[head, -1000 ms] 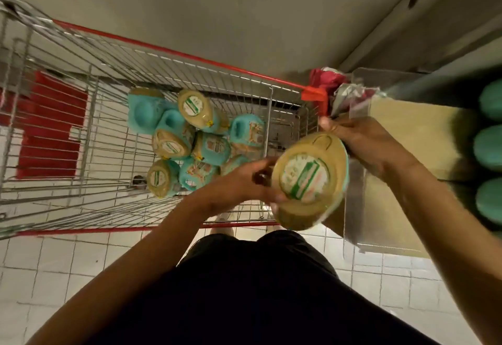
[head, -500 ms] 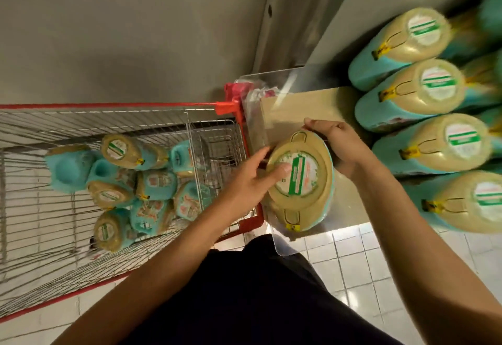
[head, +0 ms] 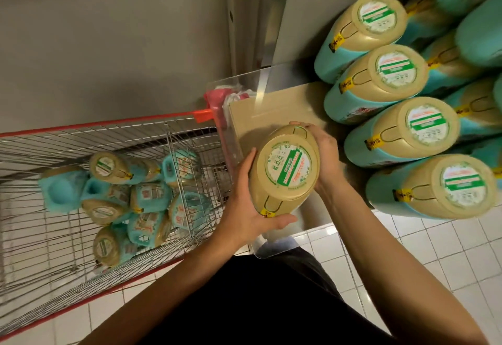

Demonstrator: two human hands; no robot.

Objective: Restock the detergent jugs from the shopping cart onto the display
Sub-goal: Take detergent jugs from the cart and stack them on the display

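Grip: left hand, right hand clasp jug; body hidden.

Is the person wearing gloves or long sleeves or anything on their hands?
No gloves. The left hand and right hand are bare, with no rings or watch showing. Both forearms are bare too, with no sleeves in view. Lower down there is black clothing.

We see a teal jug, tan cap up, green-striped label on top, gripped between the left hand and right hand. Left of the left hand, more jugs lie jumbled in the wire cart. Right of the right hand, shelved jugs stand in a row.
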